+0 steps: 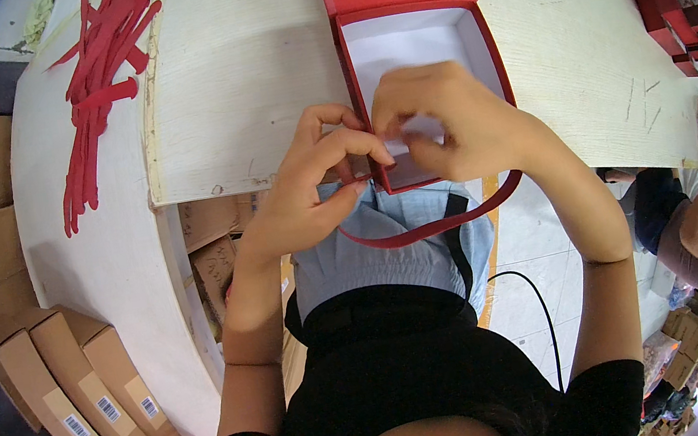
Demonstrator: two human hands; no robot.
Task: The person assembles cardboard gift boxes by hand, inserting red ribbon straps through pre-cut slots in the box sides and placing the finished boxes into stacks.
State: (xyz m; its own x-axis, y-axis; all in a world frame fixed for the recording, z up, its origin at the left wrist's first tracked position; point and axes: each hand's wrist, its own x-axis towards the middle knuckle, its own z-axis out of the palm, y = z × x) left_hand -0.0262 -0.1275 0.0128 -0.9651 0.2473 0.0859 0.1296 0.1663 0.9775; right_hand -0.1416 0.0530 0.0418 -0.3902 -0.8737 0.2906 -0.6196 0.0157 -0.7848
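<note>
Some of the red box (404, 38) hides behind right-hand fingers (388, 107).

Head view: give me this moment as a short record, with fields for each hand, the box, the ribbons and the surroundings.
Left hand: fingers bent at the box's near left corner; grip unclear
Right hand: curled over the box opening
Red box: open, white inside
Red ribbon: curves below the box; ends unclear
Ribbon pile: left, on white surface
Surroundings: cardboard boxes lower left; another person right
</note>
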